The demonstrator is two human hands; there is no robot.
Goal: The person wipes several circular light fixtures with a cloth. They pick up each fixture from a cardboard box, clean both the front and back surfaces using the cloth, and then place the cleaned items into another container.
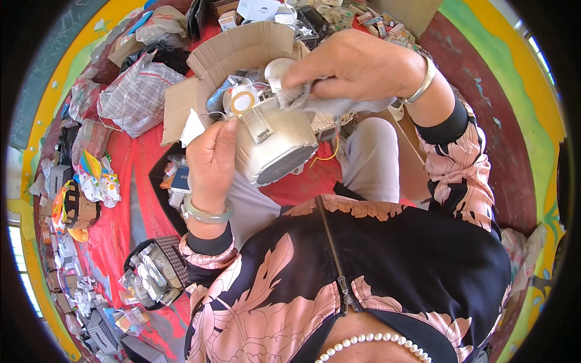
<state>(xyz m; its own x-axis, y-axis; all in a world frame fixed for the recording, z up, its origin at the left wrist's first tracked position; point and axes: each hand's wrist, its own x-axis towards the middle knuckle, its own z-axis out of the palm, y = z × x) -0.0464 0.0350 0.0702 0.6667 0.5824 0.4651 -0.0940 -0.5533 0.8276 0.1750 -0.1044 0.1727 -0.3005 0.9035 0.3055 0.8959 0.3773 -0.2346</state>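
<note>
My left hand (212, 162) grips the side of a round silver-white light fixture (279, 142), its thumb on the upper rim. The fixture looks like a recessed downlight, tilted, with a metal spring clip on its side and a dark ribbed end. Between the bent fingers of my right hand (363, 68) is a bunched grey cloth (348, 104), which meets the fixture's upper edge. Behind the fixture an open cardboard box (239, 49) contains white round lamp parts and wires. A yellow wire (330, 156) hangs below my right hand.
A checked bag (138, 97) lies at the far left, with several plastic bags around it. Left of my lap stands a dark box (164, 172) with small items. A basket of packaged items (154, 275) sits nearer me. Small boxes (387, 27) are piled at the back.
</note>
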